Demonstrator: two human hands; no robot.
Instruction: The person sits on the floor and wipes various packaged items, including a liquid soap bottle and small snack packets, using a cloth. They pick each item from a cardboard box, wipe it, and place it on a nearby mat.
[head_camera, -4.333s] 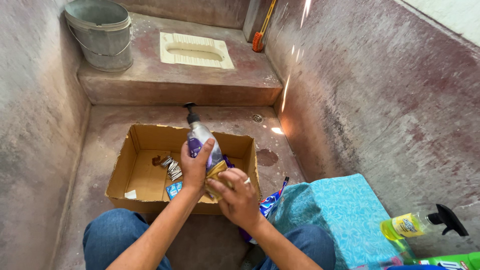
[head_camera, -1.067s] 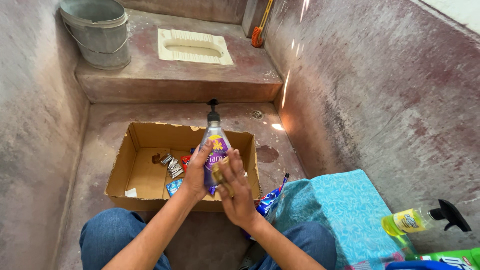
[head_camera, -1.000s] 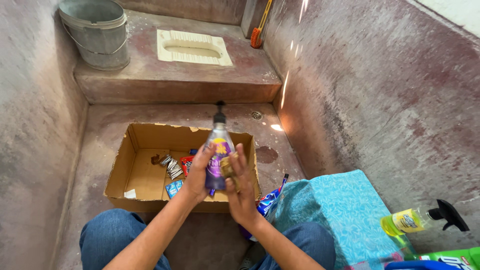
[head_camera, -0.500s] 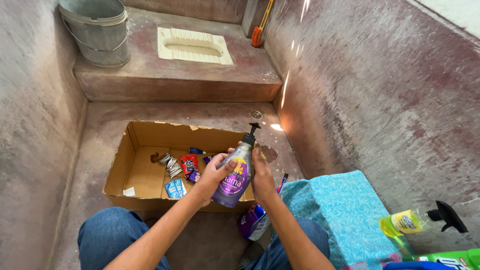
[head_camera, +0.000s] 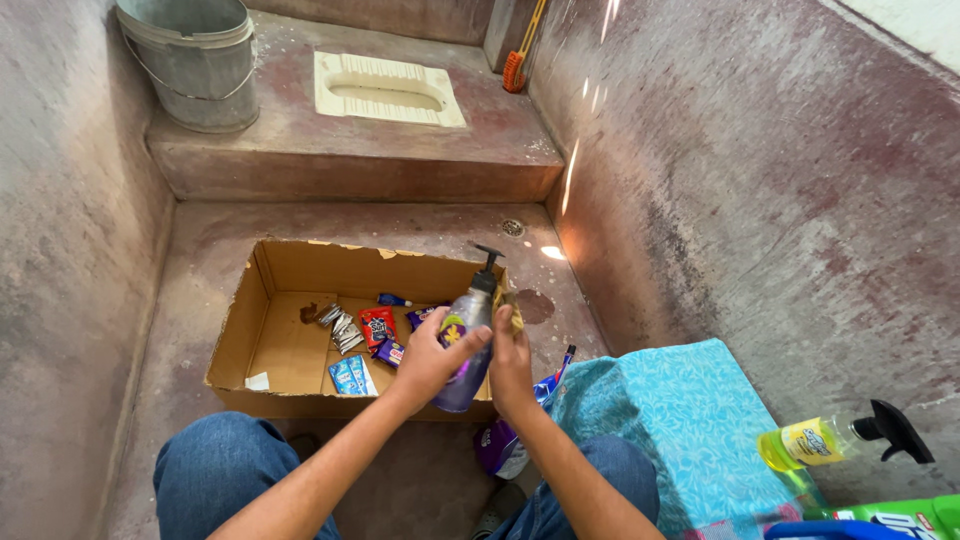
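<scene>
Since the earlier frames the bottle (head_camera: 465, 340) has tilted right and sunk toward the box (head_camera: 262, 345) at centre frame. The left hand (head_camera: 432, 358) clamps its body; the right hand (head_camera: 511, 358) presses a cloth (head_camera: 513, 310) to its side. Wiping looks unfinished; sachets (head_camera: 348, 332) lie inside.

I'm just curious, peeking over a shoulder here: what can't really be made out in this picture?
Head view:
- Tan wad in the right hand: mostly hidden behind the pump bottle.
- Green bottle: cut off by the bottom edge.
- Sachets in the cardboard box: too small to identify.
- Purple pouch: partly behind the forearm.
</scene>
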